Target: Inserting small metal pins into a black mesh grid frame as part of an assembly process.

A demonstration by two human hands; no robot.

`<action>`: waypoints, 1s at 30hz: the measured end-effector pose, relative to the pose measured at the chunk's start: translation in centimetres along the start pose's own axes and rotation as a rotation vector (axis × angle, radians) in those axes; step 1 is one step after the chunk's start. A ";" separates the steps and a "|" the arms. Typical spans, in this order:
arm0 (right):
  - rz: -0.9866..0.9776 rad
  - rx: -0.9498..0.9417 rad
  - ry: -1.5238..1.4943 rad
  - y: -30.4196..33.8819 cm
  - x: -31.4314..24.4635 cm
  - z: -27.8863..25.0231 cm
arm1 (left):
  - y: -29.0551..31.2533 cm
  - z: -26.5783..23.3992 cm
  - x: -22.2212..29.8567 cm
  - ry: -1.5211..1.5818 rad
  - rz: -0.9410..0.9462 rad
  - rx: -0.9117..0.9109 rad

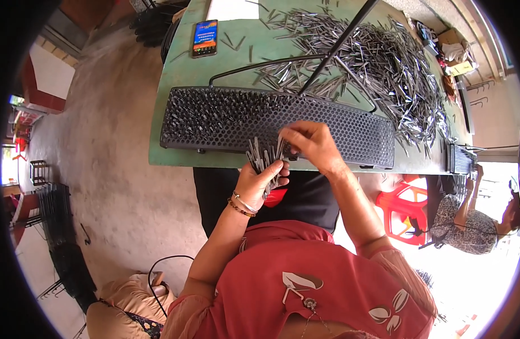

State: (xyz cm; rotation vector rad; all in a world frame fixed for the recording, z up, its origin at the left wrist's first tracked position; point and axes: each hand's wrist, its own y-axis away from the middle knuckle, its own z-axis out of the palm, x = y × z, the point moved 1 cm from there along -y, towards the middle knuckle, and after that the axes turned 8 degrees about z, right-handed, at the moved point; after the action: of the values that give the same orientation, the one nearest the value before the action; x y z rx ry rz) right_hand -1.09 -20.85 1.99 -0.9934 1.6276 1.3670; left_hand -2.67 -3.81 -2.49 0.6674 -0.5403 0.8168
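My left hand [253, 183] is wrapped round a bundle of thin grey metal strips [258, 153], their ends fanning up above the fingers. Close beside it, my right hand [317, 146] pinches a strip at the bundle's upper right; its fingertips partly hide that strip. Both hands are at the near edge of a long black perforated rack [344, 129] on the table. Many strips [198, 113] stand in the holes of the rack's left part, while bare holes show across its right part. A black rod frame rises behind the rack.
A large heap of loose strips [378, 62] covers the back right of the green table [175, 70]. At the back left lies a phone [204, 38] with its screen lit. A red plastic stool [404, 209] and another person [469, 220] are at the right.
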 end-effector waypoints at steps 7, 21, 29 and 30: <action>-0.317 0.468 -0.037 -3.0 -0.7 -1.6 | -0.4 0.3 -0.4 -0.078 -0.025 0.049; -0.524 0.571 0.270 -5.1 1.6 -1.2 | -0.1 -0.3 -0.6 -0.064 -0.079 0.037; -0.520 0.529 0.309 -4.6 0.8 -0.8 | 0.0 -0.5 -0.8 -0.038 -0.075 0.027; -0.540 0.530 0.319 -4.6 0.8 -0.8 | 0.0 -0.5 -0.8 -0.037 -0.076 0.025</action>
State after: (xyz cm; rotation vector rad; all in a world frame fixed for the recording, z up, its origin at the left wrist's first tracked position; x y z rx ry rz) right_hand 2.77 -22.28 -0.38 -1.2329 1.6524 0.4007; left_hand -2.99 -3.80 -3.37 0.7228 -0.5352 0.7418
